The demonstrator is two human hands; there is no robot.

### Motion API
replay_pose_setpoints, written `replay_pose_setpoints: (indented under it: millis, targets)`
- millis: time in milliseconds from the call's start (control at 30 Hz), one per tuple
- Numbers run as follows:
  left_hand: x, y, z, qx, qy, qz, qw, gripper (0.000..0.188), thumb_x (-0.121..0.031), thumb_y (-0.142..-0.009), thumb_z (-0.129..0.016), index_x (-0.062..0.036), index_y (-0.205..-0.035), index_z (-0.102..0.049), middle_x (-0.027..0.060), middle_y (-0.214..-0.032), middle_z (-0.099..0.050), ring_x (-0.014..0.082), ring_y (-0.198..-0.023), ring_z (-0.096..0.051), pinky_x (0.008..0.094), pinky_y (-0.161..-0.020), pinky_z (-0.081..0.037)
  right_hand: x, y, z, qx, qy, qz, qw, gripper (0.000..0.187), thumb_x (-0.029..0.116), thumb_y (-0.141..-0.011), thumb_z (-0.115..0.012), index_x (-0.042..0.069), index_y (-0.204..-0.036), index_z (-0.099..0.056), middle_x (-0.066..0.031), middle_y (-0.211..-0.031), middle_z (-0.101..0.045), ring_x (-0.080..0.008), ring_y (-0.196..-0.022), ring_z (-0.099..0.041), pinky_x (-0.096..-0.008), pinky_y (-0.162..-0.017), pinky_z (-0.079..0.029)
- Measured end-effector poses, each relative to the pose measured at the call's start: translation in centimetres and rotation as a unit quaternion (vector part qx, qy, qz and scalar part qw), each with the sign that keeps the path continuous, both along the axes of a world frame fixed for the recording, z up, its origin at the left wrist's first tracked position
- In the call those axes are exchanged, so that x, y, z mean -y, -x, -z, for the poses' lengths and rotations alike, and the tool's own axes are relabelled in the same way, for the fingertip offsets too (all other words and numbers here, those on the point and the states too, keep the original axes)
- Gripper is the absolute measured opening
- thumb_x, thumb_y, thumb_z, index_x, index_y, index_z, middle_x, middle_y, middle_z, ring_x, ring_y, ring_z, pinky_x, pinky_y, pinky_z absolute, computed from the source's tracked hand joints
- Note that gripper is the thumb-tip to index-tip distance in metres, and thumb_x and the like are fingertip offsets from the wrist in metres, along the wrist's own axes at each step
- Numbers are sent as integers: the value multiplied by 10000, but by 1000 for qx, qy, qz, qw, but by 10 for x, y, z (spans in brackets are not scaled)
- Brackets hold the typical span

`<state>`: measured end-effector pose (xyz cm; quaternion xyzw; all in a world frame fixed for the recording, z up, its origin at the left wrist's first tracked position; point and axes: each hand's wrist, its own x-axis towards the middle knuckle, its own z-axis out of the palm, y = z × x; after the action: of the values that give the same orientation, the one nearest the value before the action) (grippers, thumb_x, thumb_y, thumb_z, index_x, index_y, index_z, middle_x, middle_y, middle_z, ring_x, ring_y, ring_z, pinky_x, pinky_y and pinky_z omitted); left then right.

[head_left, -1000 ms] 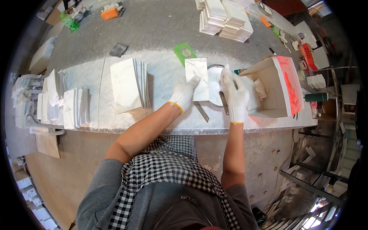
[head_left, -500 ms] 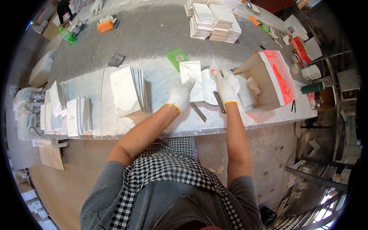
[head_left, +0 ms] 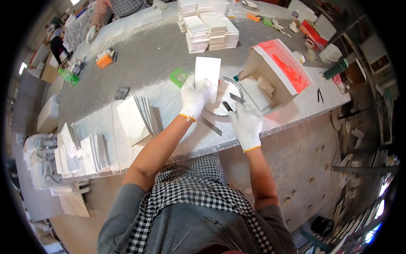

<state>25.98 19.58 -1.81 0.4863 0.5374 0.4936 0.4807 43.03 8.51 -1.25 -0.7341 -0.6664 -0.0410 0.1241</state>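
Observation:
My left hand [head_left: 195, 97], in a white knit glove, grips a white marble tile [head_left: 209, 70] and holds it upright over the worktop. My right hand [head_left: 246, 123], gloved the same way, has its fingers closed over a dark flat strip [head_left: 227, 106], whose far end pokes out past the thumb. Another flat metal strip [head_left: 237, 98] lies just beyond those fingers on a round metal-rimmed dish [head_left: 241, 86]. Behind the tile's right edge is something small and red, mostly hidden. A thin metal strip [head_left: 212, 126] rests on the worktop between my hands.
At right stands an open carton [head_left: 277, 63] with a tile and a crumpled cloth inside. A green pad [head_left: 178, 77] is beyond my left hand. Tiles stand in rows [head_left: 135, 120] at left; stacked tiles [head_left: 207, 31] sit at the back. Other people are across the table.
My right hand has let go of the white nozzle bottle and come back toward me onto the dark strip. My left hand has lifted the tile more upright. The view has turned.

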Motion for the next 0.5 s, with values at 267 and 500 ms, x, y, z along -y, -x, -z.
replay_pose_setpoints:
  millis: [267,500]
  targets:
    - [6,-17,-18,-117,-131,86,981,311,-224,-882,-683,-17,-1110,-636,142,-970,-695,205,-878,-651,343,-796,-522,7,0,10,-81,87,56,991,363,433,-921,-573,156,-1155,-596,-154,-855,-691,-342,-804,-692,-493,-683,-540]
    - [8,-16,-23,1,-70,40,997,207,-75,-884,-670,-5,-1074,-622,77,-962,-676,152,-857,-631,303,-757,-524,3,-5,20,-230,14,34,972,259,326,-913,-581,155,-1078,-685,-170,-917,-710,-365,-870,-682,-484,-763,-526]
